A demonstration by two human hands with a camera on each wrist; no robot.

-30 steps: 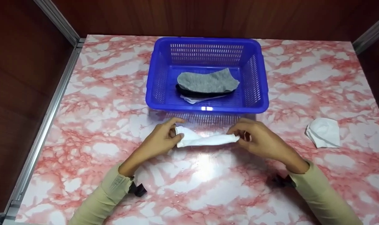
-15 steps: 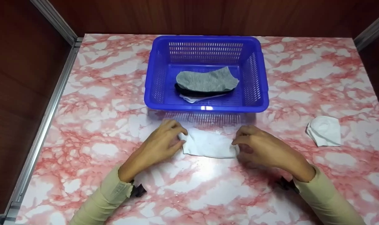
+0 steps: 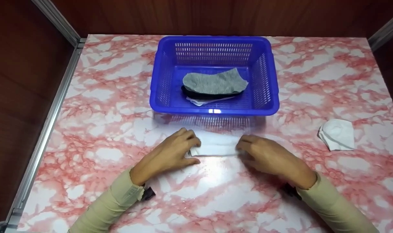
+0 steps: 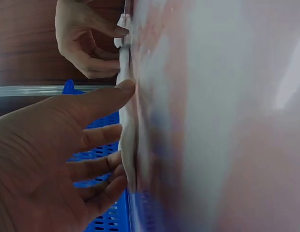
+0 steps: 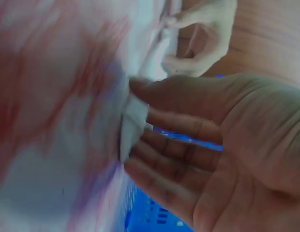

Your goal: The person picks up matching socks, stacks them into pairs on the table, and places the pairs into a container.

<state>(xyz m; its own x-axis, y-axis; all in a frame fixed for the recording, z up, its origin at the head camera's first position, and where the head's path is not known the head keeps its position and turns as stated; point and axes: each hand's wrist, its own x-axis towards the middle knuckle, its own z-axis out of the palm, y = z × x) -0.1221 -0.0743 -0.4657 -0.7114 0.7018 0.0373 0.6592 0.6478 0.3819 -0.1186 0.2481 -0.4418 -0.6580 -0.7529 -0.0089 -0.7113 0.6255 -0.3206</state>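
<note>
A white sock (image 3: 217,145) lies flat on the table in front of the basket, spread crosswise between both hands. At its left end the fingers of my left hand (image 3: 173,149) rest on the fabric, the thumb apart from them on the near side. My right hand (image 3: 267,153) is at the other end, slightly blurred. In the right wrist view, the sock's end (image 5: 133,121) shows between the spread thumb and loosely bent fingers. The left wrist view shows the sock's edge (image 4: 127,121) low along the table, with my left fingertips against it.
A blue plastic basket (image 3: 215,111) stands behind the hands. Inside are a grey sock (image 3: 215,82), something black (image 3: 199,94) under it and white fabric (image 3: 199,102) at the bottom. Another folded white sock (image 3: 337,134) lies at the right. Wood-look panels (image 3: 215,16) border the table.
The white sock, held narrow between both hands, has been laid flatter on the table. My left thumb has come away from the fabric, and the left hand has shifted slightly right.
</note>
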